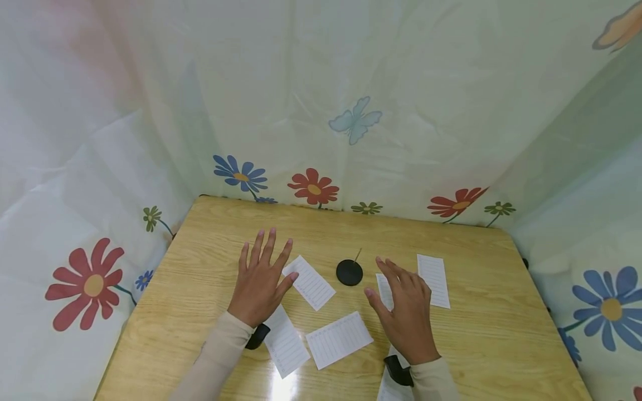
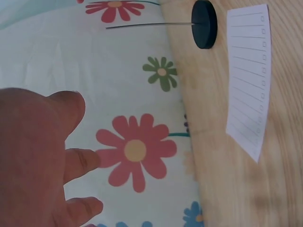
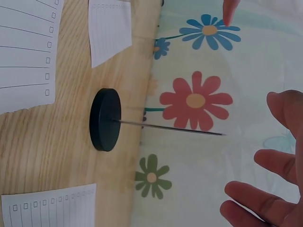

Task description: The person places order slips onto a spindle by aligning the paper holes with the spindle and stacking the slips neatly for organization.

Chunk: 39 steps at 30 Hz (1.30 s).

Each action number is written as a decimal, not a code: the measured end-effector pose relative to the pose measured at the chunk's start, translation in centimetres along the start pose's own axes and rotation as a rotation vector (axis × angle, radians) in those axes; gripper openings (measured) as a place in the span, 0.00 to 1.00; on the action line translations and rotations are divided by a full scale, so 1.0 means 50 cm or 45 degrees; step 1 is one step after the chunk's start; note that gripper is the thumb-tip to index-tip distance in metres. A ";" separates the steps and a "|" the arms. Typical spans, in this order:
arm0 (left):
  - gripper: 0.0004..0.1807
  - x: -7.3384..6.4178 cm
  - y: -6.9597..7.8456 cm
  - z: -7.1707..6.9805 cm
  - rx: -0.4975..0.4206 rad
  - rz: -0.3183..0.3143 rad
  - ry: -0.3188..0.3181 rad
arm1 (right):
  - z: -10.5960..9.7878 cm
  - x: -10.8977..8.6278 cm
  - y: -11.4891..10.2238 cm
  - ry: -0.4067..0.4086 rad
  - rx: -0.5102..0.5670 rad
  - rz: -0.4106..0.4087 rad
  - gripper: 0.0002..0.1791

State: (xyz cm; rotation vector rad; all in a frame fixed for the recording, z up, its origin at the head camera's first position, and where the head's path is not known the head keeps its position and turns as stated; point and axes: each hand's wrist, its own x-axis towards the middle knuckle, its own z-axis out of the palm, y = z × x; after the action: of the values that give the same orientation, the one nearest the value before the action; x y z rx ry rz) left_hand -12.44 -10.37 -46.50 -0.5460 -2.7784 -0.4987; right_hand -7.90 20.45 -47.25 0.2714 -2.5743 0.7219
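A bill spike with a round black base and a thin upright metal pin stands between my hands; the right wrist view shows its pin bare. My left hand has its fingers spread and holds nothing. It overlaps the corner of one lined checklist sheet in the head view, and another sheet lies by that wrist. To the right of the spike, my right hand is also spread, with nothing in it. That hand partly hides a sheet behind its thumb and fingers.
Further checklist sheets lie on the wooden table: one tilted sheet at the front middle, one upright sheet at the right, and one partly hidden sheet under the right wrist. A flower-printed curtain surrounds the table's back and sides.
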 end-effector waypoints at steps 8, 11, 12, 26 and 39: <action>0.35 -0.007 -0.017 0.016 -0.033 -0.020 0.010 | 0.012 -0.003 0.006 0.074 0.025 -0.017 0.37; 0.35 -0.009 -0.024 0.026 -0.042 -0.036 0.021 | 0.018 -0.004 0.007 0.117 0.033 -0.033 0.36; 0.35 -0.010 -0.026 0.028 -0.050 -0.045 0.027 | 0.021 -0.004 0.008 0.132 0.040 -0.039 0.35; 0.28 -0.016 -0.057 0.056 -0.213 -0.110 0.172 | 0.065 -0.008 -0.004 0.184 0.111 -0.113 0.31; 0.24 -0.024 -0.090 0.092 -0.282 -0.113 0.293 | 0.128 -0.010 -0.016 0.123 0.168 -0.108 0.27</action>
State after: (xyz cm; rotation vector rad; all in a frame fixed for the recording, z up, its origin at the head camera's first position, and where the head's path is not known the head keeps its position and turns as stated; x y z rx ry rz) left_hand -14.04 -12.91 -52.28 -0.3837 -2.5515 -0.8403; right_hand -9.58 16.41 -52.01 0.3758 -2.4127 0.8537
